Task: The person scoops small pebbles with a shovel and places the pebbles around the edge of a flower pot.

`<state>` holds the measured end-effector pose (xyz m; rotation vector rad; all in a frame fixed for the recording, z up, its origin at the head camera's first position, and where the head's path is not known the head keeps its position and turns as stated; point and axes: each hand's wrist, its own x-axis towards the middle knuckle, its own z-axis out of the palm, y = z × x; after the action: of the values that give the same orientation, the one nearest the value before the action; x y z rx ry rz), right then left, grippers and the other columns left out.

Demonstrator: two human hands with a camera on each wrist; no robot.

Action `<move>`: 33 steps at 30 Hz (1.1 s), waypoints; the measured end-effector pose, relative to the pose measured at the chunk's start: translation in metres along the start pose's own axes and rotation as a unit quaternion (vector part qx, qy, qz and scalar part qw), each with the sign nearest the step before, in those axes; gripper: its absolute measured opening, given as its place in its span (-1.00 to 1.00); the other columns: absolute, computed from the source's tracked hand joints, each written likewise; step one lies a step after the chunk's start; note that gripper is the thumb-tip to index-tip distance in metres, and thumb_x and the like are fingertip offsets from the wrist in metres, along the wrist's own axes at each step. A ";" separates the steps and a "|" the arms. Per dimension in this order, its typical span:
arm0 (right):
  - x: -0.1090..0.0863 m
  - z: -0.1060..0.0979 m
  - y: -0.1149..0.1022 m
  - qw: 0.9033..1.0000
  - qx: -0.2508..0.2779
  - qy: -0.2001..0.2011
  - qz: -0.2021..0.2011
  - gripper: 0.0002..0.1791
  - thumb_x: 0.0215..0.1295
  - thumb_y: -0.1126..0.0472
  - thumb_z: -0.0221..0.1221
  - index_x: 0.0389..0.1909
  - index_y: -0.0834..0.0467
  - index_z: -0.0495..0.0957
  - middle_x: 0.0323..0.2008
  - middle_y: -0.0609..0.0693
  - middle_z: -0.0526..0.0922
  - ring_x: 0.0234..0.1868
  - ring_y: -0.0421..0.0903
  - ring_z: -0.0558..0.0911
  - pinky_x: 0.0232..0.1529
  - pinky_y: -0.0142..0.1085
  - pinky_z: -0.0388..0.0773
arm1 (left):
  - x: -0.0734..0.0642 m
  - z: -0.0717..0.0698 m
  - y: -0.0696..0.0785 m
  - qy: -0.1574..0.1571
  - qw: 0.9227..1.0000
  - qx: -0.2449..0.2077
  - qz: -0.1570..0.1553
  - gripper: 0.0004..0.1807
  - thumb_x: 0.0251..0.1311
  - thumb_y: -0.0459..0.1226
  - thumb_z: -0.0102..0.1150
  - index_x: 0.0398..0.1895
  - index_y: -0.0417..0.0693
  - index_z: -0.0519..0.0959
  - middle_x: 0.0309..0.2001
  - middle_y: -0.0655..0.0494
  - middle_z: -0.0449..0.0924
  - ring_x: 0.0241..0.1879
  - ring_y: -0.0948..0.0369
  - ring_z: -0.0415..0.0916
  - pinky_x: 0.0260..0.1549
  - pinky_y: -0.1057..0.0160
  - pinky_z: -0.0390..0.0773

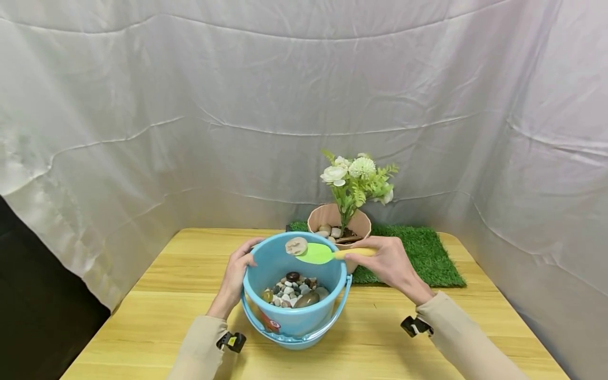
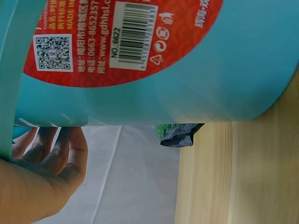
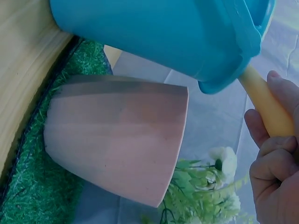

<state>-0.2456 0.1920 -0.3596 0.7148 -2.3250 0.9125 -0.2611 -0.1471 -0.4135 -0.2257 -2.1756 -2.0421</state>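
My left hand (image 1: pixel 234 275) grips the left side of a light blue bucket (image 1: pixel 306 319), thumb over the rim. Inside the bucket lie several mixed pebbles (image 1: pixel 291 291), with a large brown stone (image 1: pixel 307 300) among them. My right hand (image 1: pixel 390 264) holds the yellow handle of a toy shovel (image 1: pixel 317 254) with a green blade; the handle (image 3: pixel 266 102) also shows in the right wrist view. On the blade's tip sits a pale flat stone (image 1: pixel 296 246), above the bucket's opening. In the left wrist view, curled fingers (image 2: pixel 77 151) press against the bucket's side.
Behind the bucket, a pink pot (image 1: pixel 326 215) with stones and white flowers (image 1: pixel 362 168) stands on a green turf mat (image 1: pixel 429 256). The bucket's carrying handle (image 1: pixel 332 322) hangs down in front. Grey curtains (image 1: pixel 266 84) enclose the wooden table (image 1: pixel 157 311).
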 end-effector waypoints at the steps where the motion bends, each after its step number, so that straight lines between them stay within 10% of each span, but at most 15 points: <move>1: -0.001 -0.002 0.000 1.000 -0.002 -0.001 0.005 -0.80 0.01 0.03 0.45 -0.33 -0.02 0.78 -0.49 -0.17 0.72 -0.66 -0.33 0.44 -0.60 -0.39 0.40 | 0.000 0.000 0.000 0.001 1.000 0.000 0.000 -0.38 -0.03 -0.42 -0.13 0.21 -0.08 0.50 0.10 -0.18 0.50 0.01 -0.05 0.40 -0.09 0.12 0.40; 33: -0.006 -0.047 0.024 0.996 -0.042 0.034 0.068 -0.77 0.04 0.00 0.43 -0.31 0.03 0.77 -0.52 -0.08 0.71 -0.75 -0.28 0.36 -0.70 -0.37 0.30 | -0.002 0.000 0.001 -0.004 1.000 0.004 0.000 -0.37 0.00 -0.42 -0.15 0.24 -0.06 0.49 0.15 -0.16 0.49 0.08 -0.08 0.39 -0.04 0.09 0.37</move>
<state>-0.2438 0.2431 -0.3444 0.4890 -2.3578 0.8787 -0.2591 -0.1469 -0.4128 -0.2332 -2.1883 -2.0365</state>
